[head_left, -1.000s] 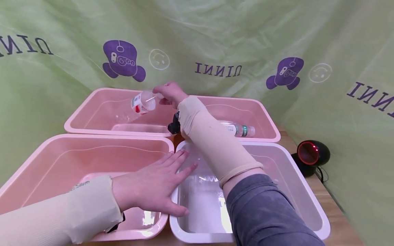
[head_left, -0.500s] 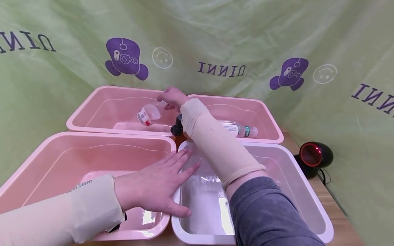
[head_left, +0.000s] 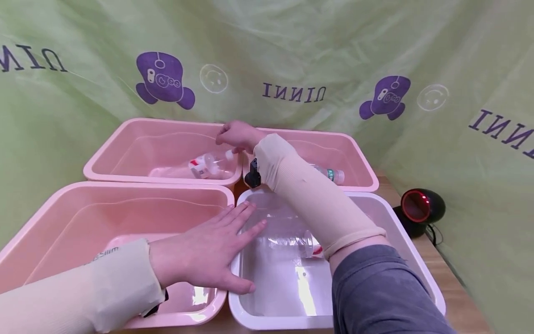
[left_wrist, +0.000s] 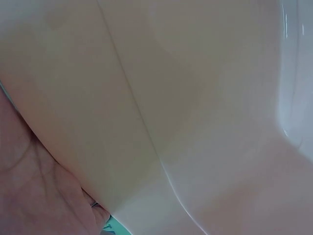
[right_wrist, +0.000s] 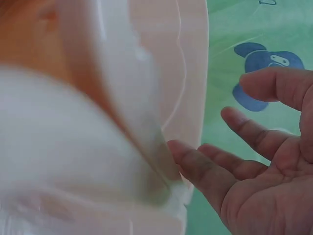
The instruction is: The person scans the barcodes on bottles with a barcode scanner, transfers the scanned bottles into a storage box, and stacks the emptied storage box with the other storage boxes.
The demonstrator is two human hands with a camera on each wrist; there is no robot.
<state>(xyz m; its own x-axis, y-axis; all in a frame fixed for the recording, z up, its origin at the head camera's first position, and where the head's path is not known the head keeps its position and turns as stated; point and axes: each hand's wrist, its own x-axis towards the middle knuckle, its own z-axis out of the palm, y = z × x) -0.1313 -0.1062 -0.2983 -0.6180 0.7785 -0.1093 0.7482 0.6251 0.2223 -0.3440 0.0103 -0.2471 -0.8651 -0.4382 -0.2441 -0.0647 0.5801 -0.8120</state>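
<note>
A clear plastic bottle (head_left: 204, 166) with a red and white label lies tilted in the back left pink bin (head_left: 125, 175), its white cap toward my right hand (head_left: 241, 134). That hand is over the inner rims of the two back bins. In the right wrist view its fingers are spread and relaxed, holding nothing. My left hand (head_left: 204, 253) lies flat with fingers spread, across the adjoining rims of the front pink bin (head_left: 83, 190) and the white bin (head_left: 273, 323).
Inside the white bin lies a clear bottle (head_left: 310, 246), partly behind my right forearm. The back right pink bin (head_left: 354, 153) holds a bottle with a green label (head_left: 331, 175). A black device with a red-lit ring (head_left: 423, 206) stands at right, before the green curtain (head_left: 479, 185).
The clear bottle has dropped and turned in the back left bin, its cap now pointing right. My right hand has shifted slightly right, away from it. The left hand stays put.
</note>
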